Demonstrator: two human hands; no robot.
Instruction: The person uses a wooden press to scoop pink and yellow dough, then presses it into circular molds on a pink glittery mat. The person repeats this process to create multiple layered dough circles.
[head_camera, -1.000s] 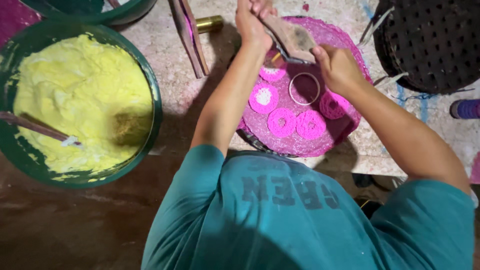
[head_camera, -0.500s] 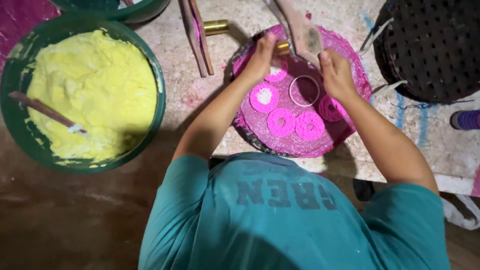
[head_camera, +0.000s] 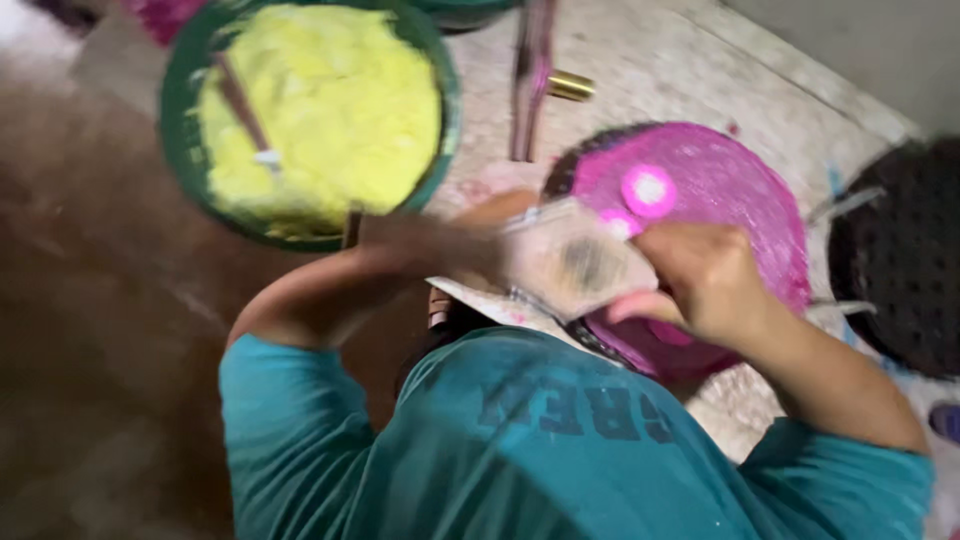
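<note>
Fingers (head_camera: 640, 300) of the right hand (head_camera: 705, 280) curl closed around one end of a flat, pale, smudged pad (head_camera: 575, 262); the left hand (head_camera: 440, 240), blurred, grips the opposite end. Its long axis runs roughly nine to three between them, over the near rim of the pink tray (head_camera: 745, 190). One pink disc (head_camera: 648, 190) lies on that tray at twelve o'clock from the pad. At ten o'clock sits the green basin (head_camera: 440, 75) of yellow powder (head_camera: 330, 110); a black perforated tray (head_camera: 900, 260) lies at three.
</note>
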